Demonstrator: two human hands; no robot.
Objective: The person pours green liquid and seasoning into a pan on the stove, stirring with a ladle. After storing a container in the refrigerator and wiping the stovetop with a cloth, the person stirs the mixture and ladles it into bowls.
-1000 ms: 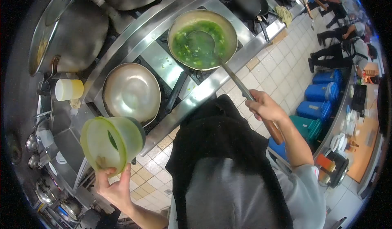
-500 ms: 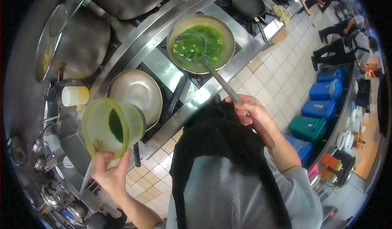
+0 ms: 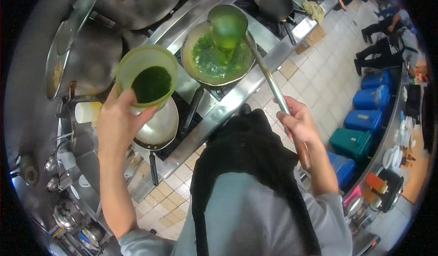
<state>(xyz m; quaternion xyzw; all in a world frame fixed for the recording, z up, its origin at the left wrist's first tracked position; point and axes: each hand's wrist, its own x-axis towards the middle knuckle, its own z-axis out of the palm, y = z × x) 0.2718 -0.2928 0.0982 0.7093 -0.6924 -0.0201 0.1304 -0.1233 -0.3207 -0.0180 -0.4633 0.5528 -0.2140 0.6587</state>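
My left hand (image 3: 119,114) grips the rim of a pale green plastic tub (image 3: 125,66), which has dark green contents (image 3: 153,85) inside. The tub is held over the stove, above an empty-looking pan (image 3: 157,127). My right hand (image 3: 296,119) is closed round the long handle of a ladle (image 3: 228,28). Green liquid fills the ladle's bowl and spills down from its lip into the pan of green soup (image 3: 200,75) on the burner. The ladle is raised above that pan, apart from the tub.
Large metal pots (image 3: 91,60) stand at the upper left. A black pan (image 3: 273,4) and a cloth (image 3: 314,11) are at the upper right. A yellow container (image 3: 87,112) is left. Blue bins (image 3: 369,121) and several people (image 3: 388,50) are at the right.
The tub has moved up and toward the soup pan, tilted so that more of its contents shows. The ladle has risen out of the soup, carrying liquid.
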